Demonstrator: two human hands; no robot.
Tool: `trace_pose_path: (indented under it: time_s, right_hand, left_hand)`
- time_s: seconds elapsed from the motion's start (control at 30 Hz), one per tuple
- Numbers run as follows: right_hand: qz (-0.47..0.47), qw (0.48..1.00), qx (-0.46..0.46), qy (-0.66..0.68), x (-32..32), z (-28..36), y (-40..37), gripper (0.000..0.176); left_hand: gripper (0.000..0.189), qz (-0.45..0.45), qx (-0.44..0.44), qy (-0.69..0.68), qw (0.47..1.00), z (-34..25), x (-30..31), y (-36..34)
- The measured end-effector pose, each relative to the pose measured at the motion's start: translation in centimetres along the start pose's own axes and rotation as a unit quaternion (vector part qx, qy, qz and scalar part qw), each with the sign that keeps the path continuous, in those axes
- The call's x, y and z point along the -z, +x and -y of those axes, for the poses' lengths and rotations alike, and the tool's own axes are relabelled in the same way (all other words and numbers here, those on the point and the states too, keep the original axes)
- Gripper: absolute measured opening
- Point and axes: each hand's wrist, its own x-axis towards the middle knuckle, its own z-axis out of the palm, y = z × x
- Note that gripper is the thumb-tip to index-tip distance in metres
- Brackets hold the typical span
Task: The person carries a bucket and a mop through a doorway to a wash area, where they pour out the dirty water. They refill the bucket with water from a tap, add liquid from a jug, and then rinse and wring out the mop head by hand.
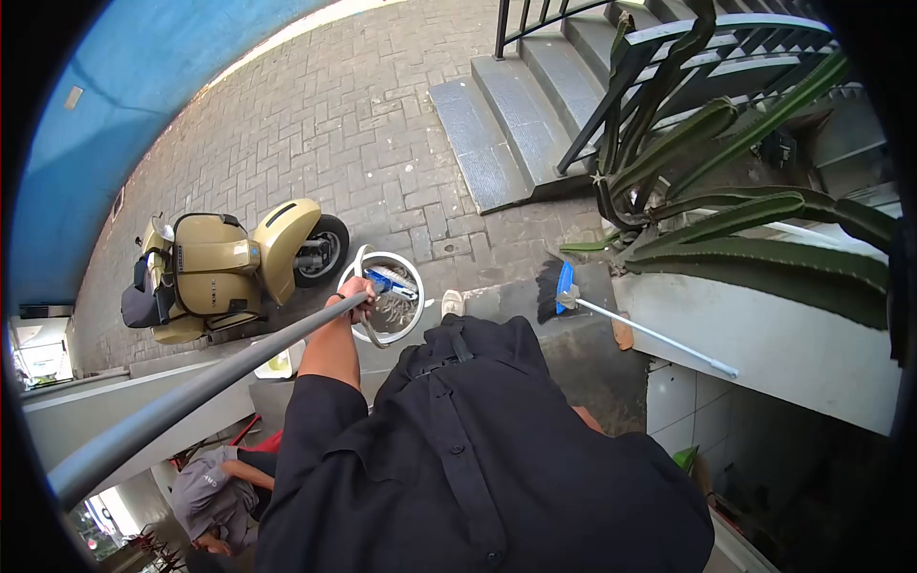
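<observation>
My left hand [357, 296] is closed around a long grey pole [224, 371] that slants back toward the lower left of the view. Just past the fingers, a blue-and-white brush head [394, 283] sits inside a round white bucket [418, 313]. The bucket's pale curved handle [360, 258] passes right at my hand. Inside the bucket, greyish contents [394, 310] show below the brush head. My right hand is out of sight; only a bit of skin shows beside the dark shirt [458, 439].
A tan scooter [215, 263] stands on the paving at left. A blue broom [565, 285] with a white handle leans by a low wall [755, 320] under large cacti [755, 272]. Grey steps [521, 110] rise at the top. Another person [215, 492] bends over at lower left.
</observation>
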Motion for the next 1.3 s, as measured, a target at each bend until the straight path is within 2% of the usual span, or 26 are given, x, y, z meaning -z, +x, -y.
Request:
trace_pose_path:
  time_s: [0.07,0.17,0.3,0.33,0.43,0.47,0.57,0.6,0.7,0.73,0.77,0.8,0.83,0.87,0.9,0.97,1.0,1.03,1.07,1.1,1.13,1.17,1.2,1.23,1.27,1.3]
  right_hand:
    - [-0.027,0.999,-0.003,0.044,-1.4,6.9,3.2,0.030]
    - [-0.071,0.989,0.048,0.118,-2.5,19.7,3.0,0.030]
    - [-0.066,0.968,0.235,0.060,-3.3,37.5,-1.6,0.029]
    - [-0.062,0.958,0.269,0.078,-3.6,41.6,-2.6,0.029]
    - [-0.061,0.937,0.332,0.093,-4.9,51.8,-4.7,0.029]
    - [-0.064,0.930,0.348,0.093,-5.3,55.0,-4.4,0.029]
    - [-0.082,0.938,0.319,0.109,-6.7,62.7,-0.9,0.028]
    - [-0.092,0.941,0.305,0.117,-7.3,64.4,1.6,0.028]
    - [-0.153,0.950,0.197,0.190,-10.7,68.0,11.0,0.024]
    - [-0.168,0.947,0.170,0.216,-12.4,68.0,14.4,0.025]
    - [-0.167,0.964,0.111,0.173,-14.1,67.3,17.7,0.026]
    - [-0.127,0.974,0.053,0.178,-16.6,65.9,20.7,0.034]
    - [-0.082,0.979,-0.042,0.180,-18.1,67.9,14.5,0.034]
    - [-0.018,0.986,-0.025,0.164,-20.4,67.4,14.8,0.034]
    - [0.045,0.988,-0.005,0.148,-22.5,66.9,15.1,0.035]
    - [0.096,0.986,0.001,0.135,-24.7,69.3,14.8,0.034]
    - [0.111,0.986,0.010,0.126,-24.9,71.0,14.2,0.033]
    - [0.126,0.980,0.098,0.118,-24.7,72.9,13.9,0.033]
    - [0.149,0.939,0.281,0.130,-23.8,74.9,13.7,0.032]
    - [0.201,0.811,0.513,0.196,-22.5,77.7,13.9,0.032]
    - [0.249,0.712,0.612,0.238,-21.1,81.2,14.7,0.031]
    - [0.267,0.696,0.612,0.265,-19.6,85.2,15.1,0.031]
    - [0.119,0.923,0.319,0.180,-18.5,91.9,18.7,0.026]
    - [0.043,0.985,-0.051,0.157,-17.4,98.5,22.3,0.021]
    - [-0.047,0.982,0.009,0.181,-14.9,107.2,20.1,0.029]
    - [-0.090,0.985,0.058,0.138,-12.1,114.9,21.1,0.030]
  left_hand:
    - [0.016,0.039,0.015,0.011,0.999,-2.7,3.8,4.5]
    - [0.013,-0.040,-0.008,0.021,0.999,-6.3,5.6,7.0]
    - [0.007,-0.029,0.003,0.035,0.999,-13.5,10.5,10.3]
    - [0.006,-0.023,-0.052,0.058,0.997,-15.0,11.9,11.0]
    - [0.005,-0.002,-0.088,0.057,0.994,-20.1,16.2,15.8]
    - [0.013,-0.006,-0.068,0.021,0.997,-22.9,16.8,16.7]
    - [0.012,0.047,-0.053,0.030,0.997,-29.4,21.1,24.7]
    - [0.012,0.102,0.067,-0.065,0.990,-32.0,23.0,28.1]
    - [0.013,0.058,-0.009,0.037,0.998,-39.1,25.4,36.6]
    - [0.013,0.080,0.015,0.024,0.996,-41.1,26.4,39.3]
    - [0.013,0.103,0.042,0.013,0.994,-44.0,27.1,42.4]
    - [0.013,0.083,0.039,0.028,0.995,-47.7,26.7,43.6]
    - [0.014,0.060,0.045,0.038,0.996,-50.2,26.8,44.2]
    - [0.014,0.037,0.051,0.044,0.997,-52.3,27.1,44.5]
    - [0.016,0.072,0.024,0.028,0.997,-54.3,28.0,46.4]
    - [0.018,0.112,0.037,0.032,0.992,-60.1,30.1,49.9]
    - [0.018,0.104,0.015,0.055,0.993,-63.3,30.6,51.0]
    - [0.018,0.094,-0.008,0.079,0.992,-66.7,31.1,51.8]
    - [0.017,0.084,-0.032,0.102,0.991,-70.2,31.4,52.7]
    - [0.016,0.083,0.029,0.059,0.994,-74.0,32.0,54.3]
    - [0.015,0.076,0.041,0.036,0.996,-77.2,32.9,56.1]
    - [0.015,0.069,0.049,0.016,0.996,-80.7,33.4,57.7]
    - [0.014,0.053,-0.062,0.107,0.991,-83.8,33.4,58.6]
    - [0.014,0.053,-0.059,0.081,0.994,-87.6,32.9,58.7]
    - [0.013,0.040,-0.050,0.078,0.995,-91.3,33.3,60.0]
    - [0.013,0.028,-0.038,0.068,0.997,-94.5,33.4,60.9]
